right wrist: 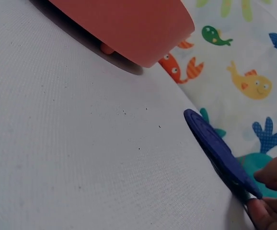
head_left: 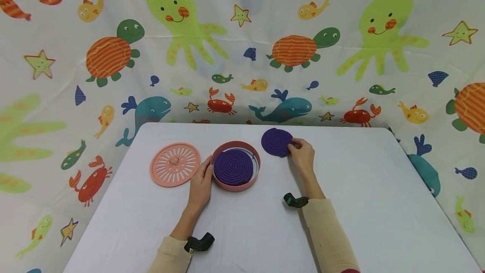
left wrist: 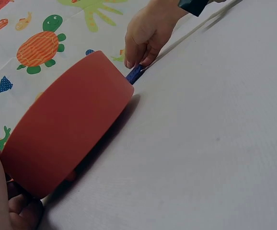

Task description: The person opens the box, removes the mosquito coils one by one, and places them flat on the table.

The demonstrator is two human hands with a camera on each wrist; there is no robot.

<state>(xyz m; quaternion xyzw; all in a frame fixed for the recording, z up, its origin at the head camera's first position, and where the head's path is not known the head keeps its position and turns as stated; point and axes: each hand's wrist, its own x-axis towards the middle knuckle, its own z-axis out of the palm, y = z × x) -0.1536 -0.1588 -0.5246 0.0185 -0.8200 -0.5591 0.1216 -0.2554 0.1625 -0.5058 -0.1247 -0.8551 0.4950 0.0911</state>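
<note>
A round pink mosquito coil holder point(head_left: 219, 185) has a purple mosquito coil point(head_left: 233, 167) lying inside it. My left hand point(head_left: 201, 182) grips the holder by its left side; in the left wrist view, fingers point(left wrist: 26, 213) curl at its lower edge. To the right of the holder, my right hand point(head_left: 304, 155) pinches the right edge of a second purple coil point(head_left: 277, 142) between thumb and fingers. That coil point(right wrist: 220, 148) is tilted close over the table in the right wrist view.
A pink slotted lid point(head_left: 175, 164) with a small central knob lies left of the holder, beside my left hand. The white table point(head_left: 379, 205) ends at the back against a curtain point(head_left: 242, 62) printed with sea animals.
</note>
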